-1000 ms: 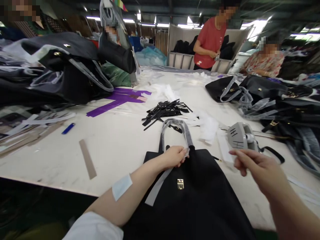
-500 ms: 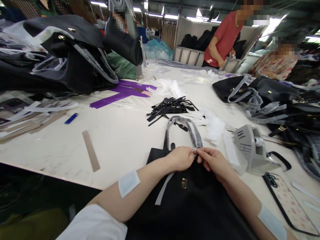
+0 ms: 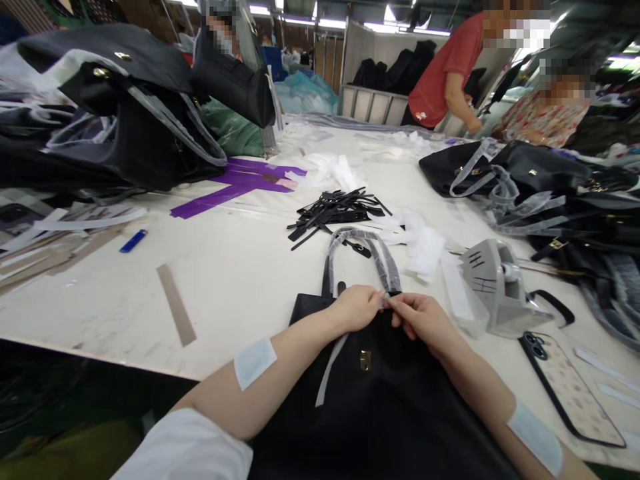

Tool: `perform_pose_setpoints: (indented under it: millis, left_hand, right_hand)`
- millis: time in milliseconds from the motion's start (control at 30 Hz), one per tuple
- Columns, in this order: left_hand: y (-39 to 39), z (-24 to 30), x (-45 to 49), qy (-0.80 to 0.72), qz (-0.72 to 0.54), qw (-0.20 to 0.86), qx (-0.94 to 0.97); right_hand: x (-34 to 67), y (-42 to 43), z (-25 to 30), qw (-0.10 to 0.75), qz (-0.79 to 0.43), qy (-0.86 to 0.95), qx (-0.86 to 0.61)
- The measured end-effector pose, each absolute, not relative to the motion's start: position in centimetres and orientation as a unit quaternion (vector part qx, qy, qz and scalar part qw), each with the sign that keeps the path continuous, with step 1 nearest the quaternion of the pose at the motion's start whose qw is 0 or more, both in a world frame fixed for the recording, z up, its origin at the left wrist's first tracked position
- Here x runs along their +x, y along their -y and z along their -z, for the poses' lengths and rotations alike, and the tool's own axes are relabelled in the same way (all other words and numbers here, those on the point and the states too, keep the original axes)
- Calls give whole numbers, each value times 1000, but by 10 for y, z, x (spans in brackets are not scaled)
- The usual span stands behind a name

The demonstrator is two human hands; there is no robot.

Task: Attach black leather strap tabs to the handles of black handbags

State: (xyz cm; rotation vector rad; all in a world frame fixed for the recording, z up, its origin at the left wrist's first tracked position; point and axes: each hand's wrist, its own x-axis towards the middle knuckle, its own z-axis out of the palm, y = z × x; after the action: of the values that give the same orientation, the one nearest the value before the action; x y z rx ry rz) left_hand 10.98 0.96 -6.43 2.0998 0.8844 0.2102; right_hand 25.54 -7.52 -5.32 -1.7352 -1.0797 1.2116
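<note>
Here, bag (image 3: pixel 395 420): set at the near edge of the table (image 3: pixel 240 287), with a handle (image 3: pixel 360 235) arching toward the far side.
Left hand (image 3: pixel 357 309): clamping fingers on plastic wrap (image 3: pixel 387 267) at the handle's right end.
Right hand (image 3: pixel 416 316): pinching the same wrap, with thumb and fingers together, just beside the left.
White strip (image 3: pixel 329 375): hanging down the bag's front, left of a gold clasp (image 3: pixel 366 360).
Black straps (image 3: pixel 340 210): heaped just beyond the handle.
Tape dispenser (image 3: pixel 493 287): resting to the right, near a phone (image 3: pixel 573 387).
Piled bags (image 3: pixel 145 113): stacked far left.
</note>
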Motion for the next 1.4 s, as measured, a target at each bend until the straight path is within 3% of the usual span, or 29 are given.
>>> perform_pose_setpoints:
  millis: [767,967,1200,1400]
  left_hand:
    - [-7,65,112,-371,-85,535,754]
    - [-4,60,111,-395,-76,717,570]
    - [2,53,113,-281,93,901,317]
    - [16,53,113,-191,84,948,240]
  right_hand:
    - [259,88,59,370,-493,413,-670]
    - [260,92,59,353,-535,408,-650]
    - [255,89,63,339,-526,441,-643]
    - [264,94,69,380,-512,478,-604]
